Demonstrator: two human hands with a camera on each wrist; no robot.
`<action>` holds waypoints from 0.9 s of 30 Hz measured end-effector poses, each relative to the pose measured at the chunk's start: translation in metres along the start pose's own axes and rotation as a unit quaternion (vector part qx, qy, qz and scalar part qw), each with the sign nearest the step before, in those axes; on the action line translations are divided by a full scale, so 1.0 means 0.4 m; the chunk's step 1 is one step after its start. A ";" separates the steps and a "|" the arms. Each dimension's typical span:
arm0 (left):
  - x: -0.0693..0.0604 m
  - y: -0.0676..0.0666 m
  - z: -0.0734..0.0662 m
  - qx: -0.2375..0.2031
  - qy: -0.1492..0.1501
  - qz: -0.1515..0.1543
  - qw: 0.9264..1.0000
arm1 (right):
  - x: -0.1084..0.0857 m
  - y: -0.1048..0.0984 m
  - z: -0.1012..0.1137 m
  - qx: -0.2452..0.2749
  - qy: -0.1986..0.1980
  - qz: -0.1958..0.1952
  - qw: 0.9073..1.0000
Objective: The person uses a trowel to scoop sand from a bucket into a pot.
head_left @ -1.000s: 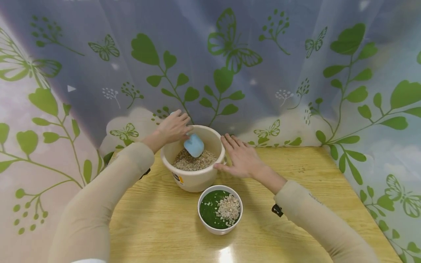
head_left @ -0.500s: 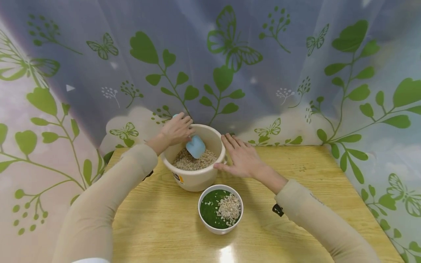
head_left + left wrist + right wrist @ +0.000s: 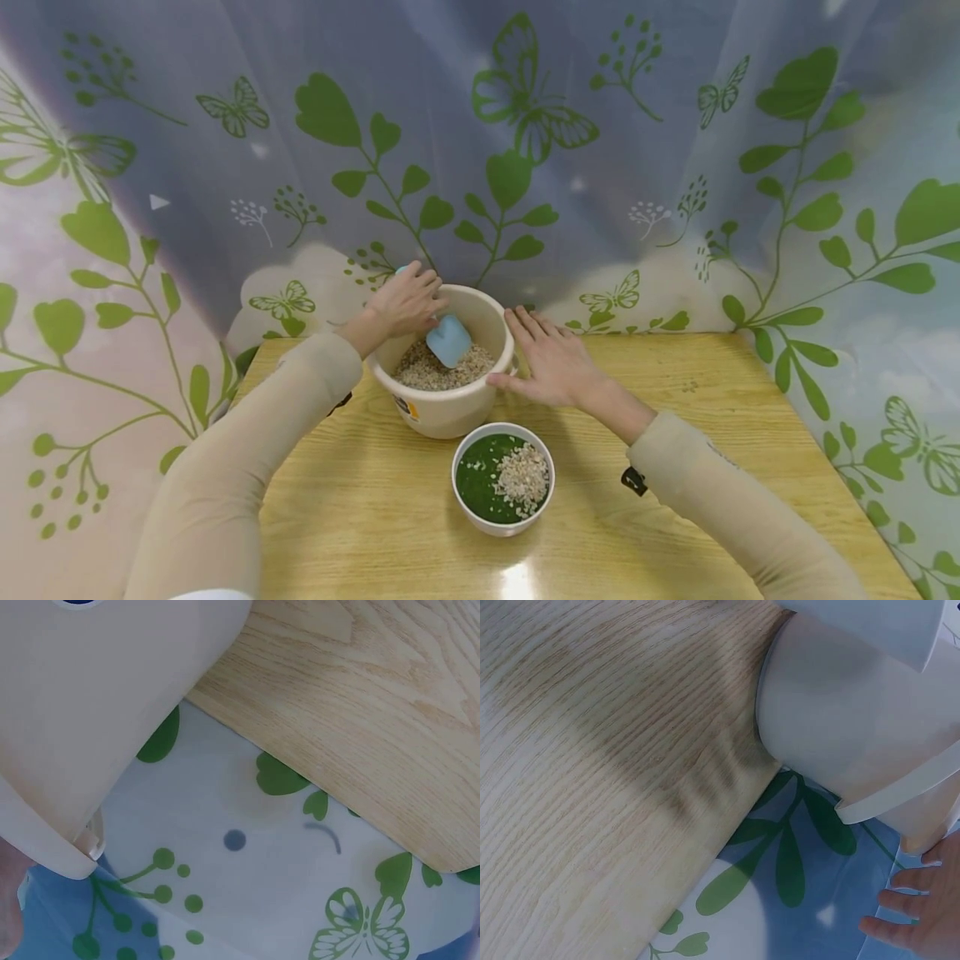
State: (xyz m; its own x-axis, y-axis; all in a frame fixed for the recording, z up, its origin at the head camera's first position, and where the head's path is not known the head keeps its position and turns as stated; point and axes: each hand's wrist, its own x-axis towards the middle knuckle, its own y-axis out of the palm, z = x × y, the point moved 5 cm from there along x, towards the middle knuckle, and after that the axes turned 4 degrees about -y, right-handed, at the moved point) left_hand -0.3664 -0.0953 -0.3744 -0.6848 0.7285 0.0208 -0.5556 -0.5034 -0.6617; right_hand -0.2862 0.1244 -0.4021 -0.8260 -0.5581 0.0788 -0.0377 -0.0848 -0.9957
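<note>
A light-blue scoop (image 3: 450,342) dips into the grain inside a cream bucket (image 3: 442,412). My left hand (image 3: 405,302) grips its handle above the bucket's left rim; the handle's end pokes out past the knuckles. Against the right side of the rim, my right hand (image 3: 551,358) rests with straight, spread fingers. In the right wrist view the fingers of that hand (image 3: 922,900) show beside the bucket (image 3: 855,697). The oat-like grain (image 3: 420,367) covers the bucket's floor. In front stands a white bowl (image 3: 502,528) with a green inside and a heap of pale grain on its right.
The wooden table (image 3: 645,517) carries the bucket near its back edge. Behind and at both sides hangs a curtain (image 3: 600,208) with green leaves and butterflies. The bucket's carrying handle (image 3: 907,787) lies along its side.
My left hand and the scoop have shifted slightly to the right and down in the bucket. The right hand, bucket and bowl stay where they were.
</note>
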 end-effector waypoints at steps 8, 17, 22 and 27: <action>-0.002 -0.002 -0.006 0.001 0.009 0.000 1.000 | 0.001 0.004 -0.001 -0.001 -0.002 -0.005 1.000; -0.004 -0.007 -0.015 0.008 0.008 -0.004 1.000 | 0.002 0.001 -0.002 -0.012 -0.002 -0.008 1.000; -0.008 -0.005 -0.023 0.002 0.013 -0.001 1.000 | 0.001 0.001 -0.002 -0.021 -0.004 -0.010 1.000; -0.007 -0.005 -0.032 -0.001 0.018 0.001 1.000 | 0.003 0.001 -0.002 -0.027 -0.007 -0.018 0.999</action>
State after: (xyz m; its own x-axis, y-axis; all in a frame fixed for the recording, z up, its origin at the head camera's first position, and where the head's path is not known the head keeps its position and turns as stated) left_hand -0.3574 -0.0904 -0.3825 -0.6683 0.7439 -0.0072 -0.5538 -0.5040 -0.6628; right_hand -0.2875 0.1244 -0.4026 -0.8156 -0.5673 0.1141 -0.0970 -0.0603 -0.9935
